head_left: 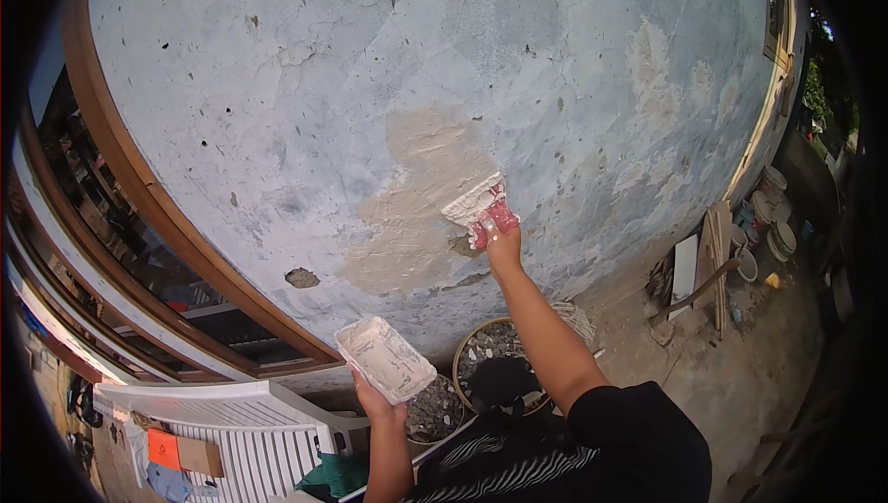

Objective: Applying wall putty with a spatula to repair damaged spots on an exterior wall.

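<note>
Left hand (pixel 375 403): fingers closed around the white putty tray (pixel 386 359), held low beside the window frame (pixel 185 235)
Right hand (pixel 497 233): gripping the putty knife (pixel 474 200), blade against the wall (pixel 305 86) at the beige patch (pixel 421 198)

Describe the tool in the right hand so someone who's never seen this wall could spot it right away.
Start at the big grey-blue wall and find the tan patch of fresh filler near its middle. At the patch's lower right edge, the right hand presses a putty knife flat against it. Unlike the rectangular tray below, it has a pink handle.
</note>
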